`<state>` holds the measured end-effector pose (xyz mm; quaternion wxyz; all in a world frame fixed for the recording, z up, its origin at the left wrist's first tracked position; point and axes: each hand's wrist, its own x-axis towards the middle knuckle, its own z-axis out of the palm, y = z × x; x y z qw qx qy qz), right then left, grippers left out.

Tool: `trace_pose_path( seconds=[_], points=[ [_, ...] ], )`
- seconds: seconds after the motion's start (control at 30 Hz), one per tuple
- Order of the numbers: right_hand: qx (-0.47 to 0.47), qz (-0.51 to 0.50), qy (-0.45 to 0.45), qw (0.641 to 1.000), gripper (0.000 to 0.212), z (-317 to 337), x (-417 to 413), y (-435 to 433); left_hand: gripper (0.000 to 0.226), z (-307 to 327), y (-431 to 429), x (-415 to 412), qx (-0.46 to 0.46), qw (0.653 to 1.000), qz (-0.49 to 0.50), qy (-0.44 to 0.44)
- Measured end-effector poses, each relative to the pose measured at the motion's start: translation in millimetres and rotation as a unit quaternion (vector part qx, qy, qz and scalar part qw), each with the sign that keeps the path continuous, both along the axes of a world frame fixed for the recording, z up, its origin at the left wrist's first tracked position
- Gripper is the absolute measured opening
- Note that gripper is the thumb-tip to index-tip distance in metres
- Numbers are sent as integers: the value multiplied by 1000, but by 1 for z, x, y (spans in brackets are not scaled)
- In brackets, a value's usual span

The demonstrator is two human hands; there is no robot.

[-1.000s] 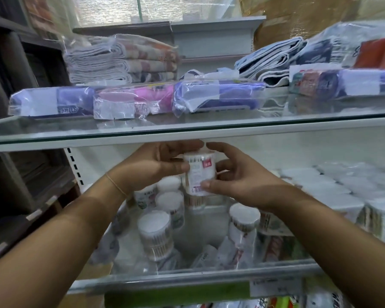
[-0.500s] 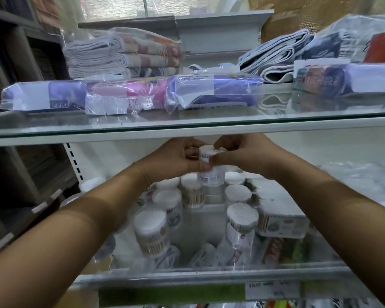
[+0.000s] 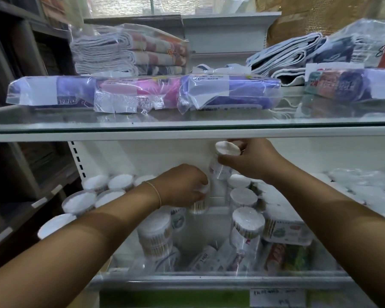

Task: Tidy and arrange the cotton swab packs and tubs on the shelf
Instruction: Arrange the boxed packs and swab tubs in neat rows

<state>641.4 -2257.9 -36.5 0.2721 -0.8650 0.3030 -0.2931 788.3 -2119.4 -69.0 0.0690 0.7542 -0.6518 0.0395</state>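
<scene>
Cotton swab tub point(image 3: 219, 172) in your right hand point(image 3: 256, 161) is showing as a clear plastic cylinder, with a white top and a printed label on its side. Your fingers point(image 3: 247, 144) are curling round its upper end and your thumb is pressing on its side. You are holding it in the air, just under the upper glass shelf point(image 3: 187, 127) and above the back middle of the lower shelf point(image 3: 209, 280). Its long axis is running close to upright, with the white top tipping a little toward the right edge of the shelf.

Your left hand point(image 3: 182, 185) is reaching lower, its fingers wrapping the top of a second tub point(image 3: 199, 205) near the shelf's middle; pale sticks are showing below your hand. More tubs point(image 3: 120, 182) are standing toward the left edge and right of centre. Boxed packs point(image 3: 287, 232) are lying nearer the right edge.
</scene>
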Motion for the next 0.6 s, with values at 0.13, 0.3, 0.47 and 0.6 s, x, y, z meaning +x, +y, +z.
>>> trace_pose_path(
  seconds=[0.13, 0.3, 0.47, 0.6],
  points=[
    [-54, 19, 37, 998, 55, -1, 10, 6, 32, 0, 9, -2, -10, 1000, -13, 2],
    [-95, 27, 57, 993, 48, -6, 22, 11, 22, -4, 15, -3, -31, 999, -8, -15],
    [-97, 23, 56, 993, 45, -6, 22, 10, 21, -8, 20, -3, -54, 998, -19, -11],
    [-91, 26, 62, 994, 44, -6, 23, 8, 23, -8, 26, -1, -58, 998, -40, -3]
  ],
)
